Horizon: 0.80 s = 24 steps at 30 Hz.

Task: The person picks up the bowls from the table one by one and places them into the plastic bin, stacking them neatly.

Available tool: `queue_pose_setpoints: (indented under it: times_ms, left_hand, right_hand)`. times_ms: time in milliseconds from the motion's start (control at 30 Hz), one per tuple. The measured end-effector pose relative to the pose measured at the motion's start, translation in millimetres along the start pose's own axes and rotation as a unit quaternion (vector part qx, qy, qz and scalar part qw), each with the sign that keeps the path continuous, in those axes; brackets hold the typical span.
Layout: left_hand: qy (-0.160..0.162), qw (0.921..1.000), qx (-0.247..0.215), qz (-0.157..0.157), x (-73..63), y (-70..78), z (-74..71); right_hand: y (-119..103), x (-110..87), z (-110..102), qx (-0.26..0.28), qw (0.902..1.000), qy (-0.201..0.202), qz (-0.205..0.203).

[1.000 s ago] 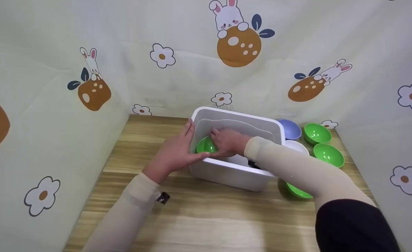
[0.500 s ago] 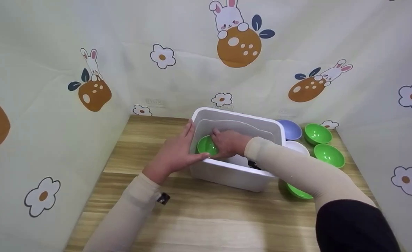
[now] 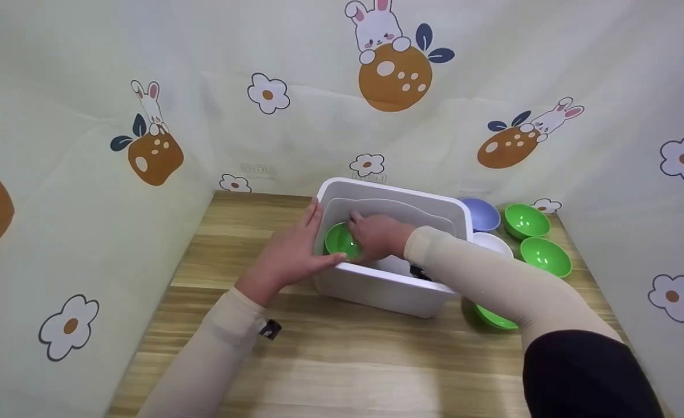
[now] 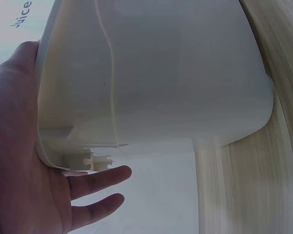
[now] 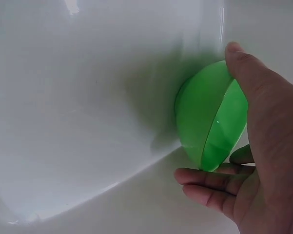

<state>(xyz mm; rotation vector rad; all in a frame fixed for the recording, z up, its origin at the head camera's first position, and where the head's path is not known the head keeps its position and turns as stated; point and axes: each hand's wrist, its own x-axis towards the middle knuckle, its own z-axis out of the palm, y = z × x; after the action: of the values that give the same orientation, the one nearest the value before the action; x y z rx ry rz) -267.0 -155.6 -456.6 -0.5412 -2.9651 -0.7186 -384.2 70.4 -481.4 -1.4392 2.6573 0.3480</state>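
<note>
A white plastic bin stands on the wooden tabletop. My left hand rests on its left rim, the thumb lying over the front corner. In the left wrist view two fingers stretch out straight beyond the bin's edge. My right hand reaches down inside and holds a green bowl at the bin's left end. Seen from the right wrist, the thumb lies at the bowl's upper rim and the fingers at its lower rim. The bowl's foot is close against the white inner surface.
Right of the bin sit a blue bowl, a white bowl and two green bowls, one at the back. Another green bowl is partly hidden under my right forearm. Patterned cloth walls in the table.
The green bowl in the bin has tipped slightly, so its inside shows more to the head camera. Both hands stay nearly in place.
</note>
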Motion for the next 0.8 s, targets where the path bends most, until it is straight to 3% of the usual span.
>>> queue_pose_setpoints:
  times_ms: [500, 800]
  left_hand:
    - [-0.004, 1.0000, 0.003, 0.003, 1.8, 0.1, 0.9]
    - [-0.003, 1.0000, 0.007, -0.002, 2.1, -2.5, 1.7]
  right_hand:
    - [2, -1.7, -5, -0.039, 0.9988, 0.026, -0.009]
    - [15, -11.1, -32, 0.028, 0.9995, 0.003, -0.014]
